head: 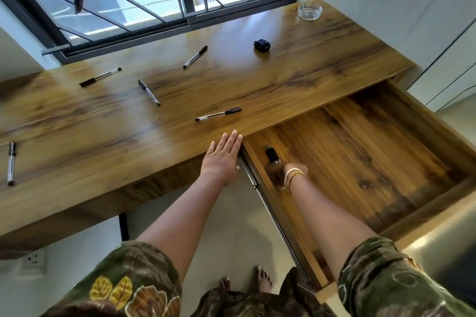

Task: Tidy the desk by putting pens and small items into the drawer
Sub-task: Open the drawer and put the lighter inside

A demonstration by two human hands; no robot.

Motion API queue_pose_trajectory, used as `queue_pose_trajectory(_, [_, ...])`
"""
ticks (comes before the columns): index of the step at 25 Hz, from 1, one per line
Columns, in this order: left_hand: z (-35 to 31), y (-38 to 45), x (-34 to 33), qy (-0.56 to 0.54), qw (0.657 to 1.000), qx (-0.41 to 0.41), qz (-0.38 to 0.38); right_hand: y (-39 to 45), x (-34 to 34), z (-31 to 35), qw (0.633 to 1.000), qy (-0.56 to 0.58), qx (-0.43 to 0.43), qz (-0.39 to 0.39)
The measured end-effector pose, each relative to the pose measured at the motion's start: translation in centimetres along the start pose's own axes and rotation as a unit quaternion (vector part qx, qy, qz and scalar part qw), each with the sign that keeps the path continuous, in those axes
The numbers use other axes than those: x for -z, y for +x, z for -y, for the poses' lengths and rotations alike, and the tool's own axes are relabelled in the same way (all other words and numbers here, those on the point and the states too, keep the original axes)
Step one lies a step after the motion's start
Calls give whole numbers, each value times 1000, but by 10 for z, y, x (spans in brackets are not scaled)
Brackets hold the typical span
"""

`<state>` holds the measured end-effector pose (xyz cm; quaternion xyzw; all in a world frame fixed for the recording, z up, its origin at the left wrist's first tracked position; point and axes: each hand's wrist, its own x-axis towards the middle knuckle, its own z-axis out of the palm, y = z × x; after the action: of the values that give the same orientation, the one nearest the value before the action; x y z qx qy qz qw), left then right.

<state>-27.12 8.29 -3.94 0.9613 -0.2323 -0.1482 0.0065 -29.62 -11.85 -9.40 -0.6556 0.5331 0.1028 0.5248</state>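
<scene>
My right hand (pixel 296 168) grips a small black-capped glass bottle (pixel 273 162) inside the open wood-grain drawer (pixel 373 152); my left hand (pixel 222 156) lies flat, fingers together.

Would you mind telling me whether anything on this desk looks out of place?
Yes: five pens lie scattered at odd angles across the desk, one stranded at its far left edge. Nothing looks spilled or damaged.

the desk (pixel 103 136) is showing honey-brown wood grain with dark streaks, the drawer (pixel 360 162) matching. the pens (pixel 217 114) are showing clear barrels and black caps. the sleeves (pixel 128 285) are wearing olive green with yellow and brown leaves. a gold bangle (pixel 296 175) is gleaming.
</scene>
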Motion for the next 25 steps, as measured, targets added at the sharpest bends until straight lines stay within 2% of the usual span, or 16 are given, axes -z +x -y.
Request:
queue_pose_trajectory(1, [0, 0, 6, -11, 1000, -2, 12, -6, 5, -1, 997, 70, -6, -32])
queue_pose_trajectory(3, [0, 1, 23, -55, 998, 2, 28, -21, 13, 10, 993, 95, -9, -71])
queue_pose_trajectory(5, [4, 2, 36, -125, 992, 7, -14, -29, 20, 27, 990, 117, 37, -74])
queue_pose_trajectory(7, [9, 1, 46, -145, 987, -7, -71, -44, 18, 46, 986, 133, 93, -48])
queue_pose_trajectory(11, [30, 6, 65, -123, 985, -14, -120, -73, 0, 85, 971, 56, 228, -30])
queue_pose_trajectory(15, [53, 25, 88, -115, 982, -12, -150, -79, -20, 121, 946, -57, 317, -43])
queue_pose_trajectory(19, [65, 70, 104, -120, 982, 8, -145, -57, -33, 163, 927, -99, 359, -54])
queue_pose_trajectory(25, [70, 191, 120, -152, 982, 14, -114, 36, -56, 254, 922, -97, 353, -124])
